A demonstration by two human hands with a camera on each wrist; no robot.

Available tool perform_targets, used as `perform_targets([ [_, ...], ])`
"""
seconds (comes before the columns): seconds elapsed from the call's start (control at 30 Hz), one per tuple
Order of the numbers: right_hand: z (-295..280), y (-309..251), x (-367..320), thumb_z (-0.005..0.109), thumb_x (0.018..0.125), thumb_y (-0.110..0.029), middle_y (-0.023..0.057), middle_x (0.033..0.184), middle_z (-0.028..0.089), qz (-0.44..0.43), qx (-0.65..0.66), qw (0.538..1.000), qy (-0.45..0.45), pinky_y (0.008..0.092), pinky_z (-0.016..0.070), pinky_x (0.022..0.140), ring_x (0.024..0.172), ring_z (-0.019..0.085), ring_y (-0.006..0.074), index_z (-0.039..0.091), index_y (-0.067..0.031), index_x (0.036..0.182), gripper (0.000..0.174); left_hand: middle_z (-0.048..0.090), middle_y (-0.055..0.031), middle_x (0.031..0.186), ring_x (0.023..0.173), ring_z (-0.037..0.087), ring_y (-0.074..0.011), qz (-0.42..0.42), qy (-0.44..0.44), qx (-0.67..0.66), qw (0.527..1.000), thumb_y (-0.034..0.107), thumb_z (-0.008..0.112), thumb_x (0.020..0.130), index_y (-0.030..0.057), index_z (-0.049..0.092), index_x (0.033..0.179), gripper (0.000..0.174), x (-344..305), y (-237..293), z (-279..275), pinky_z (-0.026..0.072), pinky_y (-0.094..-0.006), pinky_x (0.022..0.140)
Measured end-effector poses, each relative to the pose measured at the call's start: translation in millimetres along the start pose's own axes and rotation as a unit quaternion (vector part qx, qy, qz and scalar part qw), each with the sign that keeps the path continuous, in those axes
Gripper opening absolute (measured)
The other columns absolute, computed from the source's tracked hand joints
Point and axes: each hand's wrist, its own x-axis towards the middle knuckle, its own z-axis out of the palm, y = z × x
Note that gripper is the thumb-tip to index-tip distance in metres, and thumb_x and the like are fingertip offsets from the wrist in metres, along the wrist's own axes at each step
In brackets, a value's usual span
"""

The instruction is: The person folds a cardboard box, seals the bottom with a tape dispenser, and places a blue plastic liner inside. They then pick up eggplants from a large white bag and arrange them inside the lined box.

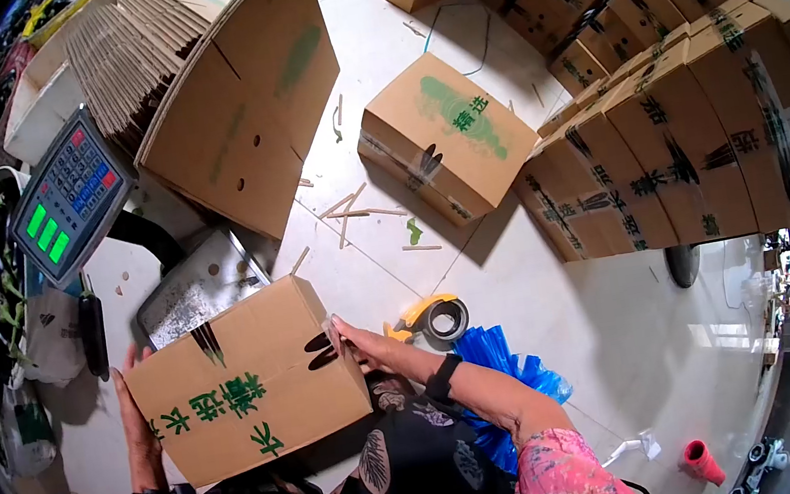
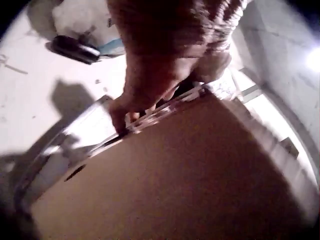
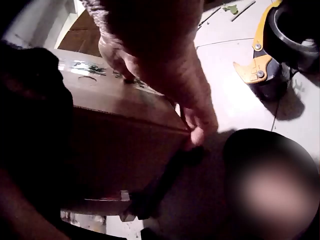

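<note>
A closed cardboard box (image 1: 264, 392) with green printed characters and clear tape is held tilted over the person's lap. At its left end the left hand (image 1: 138, 415) grips the side; the left wrist view shows those fingers (image 2: 120, 117) bent at an edge of the box (image 2: 175, 175). The right hand (image 1: 360, 343) holds the upper right corner by the taped seam. In the right wrist view its fingertips (image 3: 197, 137) reach round the box's end (image 3: 125, 115). The underside of the box is hidden in the head view.
A scale with a lit display (image 1: 70, 197) and metal platform (image 1: 199, 290) stands ahead. An orange tape dispenser (image 1: 431, 320) and blue plastic strips (image 1: 504, 373) lie to the right. Another taped box (image 1: 450, 133) sits on the floor near stacked boxes (image 1: 665, 158). Flattened cartons (image 1: 136, 56) lean at the back left.
</note>
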Motion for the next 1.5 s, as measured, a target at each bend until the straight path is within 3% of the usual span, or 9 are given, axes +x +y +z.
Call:
perform_targets([
  [0.2,12.7,0.6,-29.3,0.035,0.093,-0.075,0.0096,0.124,0.064,-0.026,0.089,0.994,-0.055,0.0310,0.0554,0.079,0.104,0.066,0.0193,0.051,-0.0096,0.139,0.081,0.057,-0.0029,0.102,0.095,0.053,-0.0130,0.025,-0.006,0.216,0.976,0.052,0.046,0.099,0.0026,0.061,0.109,0.053,-18.6,64.8,52.2,0.0429,-0.0274,0.085],
  [0.33,-16.1,-23.6,-34.0,0.034,0.097,-0.069,0.0068,0.102,0.069,0.006,-0.082,0.991,0.106,0.0305,0.0533,0.068,0.083,0.065,0.0161,0.060,-0.0092,0.129,0.072,0.057,0.0013,0.091,0.082,0.049,-0.0086,-0.039,-0.026,0.222,0.974,0.044,0.048,0.101,0.0034,0.062,0.106,0.043,-20.5,79.0,60.7,0.0410,-0.0248,0.073],
  [0.57,-67.4,-180.4,-189.2,0.049,0.093,-0.066,0.0075,0.081,0.064,-0.321,-0.133,0.866,0.360,0.0280,0.0455,0.047,0.059,0.059,0.0155,0.064,-0.0087,0.114,0.063,0.065,-0.0042,0.118,0.101,0.062,-0.0106,-0.065,-0.099,-0.018,0.993,0.044,0.042,0.105,0.0030,0.057,0.131,0.051,36.7,110.3,182.9,0.0508,-0.0264,0.087],
  [0.8,-58.3,-312.1,-274.9,0.069,0.086,-0.050,0.0172,0.106,0.066,-0.530,-0.287,0.631,0.489,0.0340,0.0528,0.088,0.098,0.065,0.0226,0.053,0.0024,0.132,0.072,0.044,-0.0178,0.147,0.135,0.044,-0.0297,-0.112,-0.278,-0.270,0.915,0.054,0.046,0.099,0.0054,0.038,0.146,0.068,92.4,14.1,378.4,0.0387,-0.0477,0.113],
  [0.97,-64.5,-295.5,-242.4,0.075,0.079,-0.046,0.0251,0.140,0.049,-0.378,-0.445,0.651,0.485,0.0474,0.0412,0.107,0.124,0.052,0.0350,0.042,0.0001,0.143,0.086,0.056,-0.0087,0.134,0.120,0.056,-0.0243,-0.227,-0.342,-0.288,0.865,0.038,0.060,0.098,0.0159,0.046,0.139,0.048,62.1,-49.3,485.5,0.0493,-0.0411,0.097],
  [1.1,-75.8,-231.1,-254.0,0.076,0.080,-0.034,0.0252,0.146,0.040,-0.429,-0.515,0.435,0.602,0.0483,0.0305,0.110,0.131,0.040,0.0411,0.044,-0.0008,0.139,0.075,0.062,-0.0077,0.124,0.111,0.062,-0.0252,-0.220,-0.341,-0.246,0.880,0.018,0.053,0.098,0.0123,0.051,0.134,0.037,62.8,-53.9,480.2,0.0500,-0.0435,0.095],
  [1.27,-100.6,-137.6,-243.5,0.074,0.086,-0.034,0.0257,0.155,0.024,-0.399,-0.207,0.514,0.731,0.0463,0.0195,0.118,0.142,0.028,0.0362,0.023,0.0042,0.149,0.089,0.049,-0.0140,0.142,0.129,0.050,-0.0337,-0.224,-0.325,-0.385,0.834,0.016,0.052,0.097,0.0077,0.042,0.142,0.048,72.3,-30.3,468.4,0.0435,-0.0540,0.106],
  [1.37,-78.3,-162.8,-230.7,0.071,0.088,-0.035,0.0267,0.154,0.024,-0.477,-0.091,0.680,0.549,0.0418,0.0163,0.119,0.145,0.022,0.0329,0.017,0.0076,0.149,0.092,0.046,-0.0125,0.142,0.126,0.051,-0.0314,-0.187,-0.309,-0.378,0.853,0.029,0.061,0.097,0.0121,0.035,0.147,0.058,62.7,-7.8,477.0,0.0451,-0.0502,0.106],
  [1.5,-115.2,-212.9,-226.2,0.071,0.086,-0.032,0.0271,0.141,0.045,-0.524,0.018,0.685,0.506,0.0390,0.0345,0.110,0.130,0.046,0.0316,0.022,0.0083,0.147,0.089,0.048,-0.0103,0.132,0.112,0.059,-0.0249,-0.134,-0.306,-0.263,0.905,0.030,0.059,0.099,0.0195,0.023,0.151,0.065,56.9,44.1,496.0,0.0497,-0.0443,0.102],
])
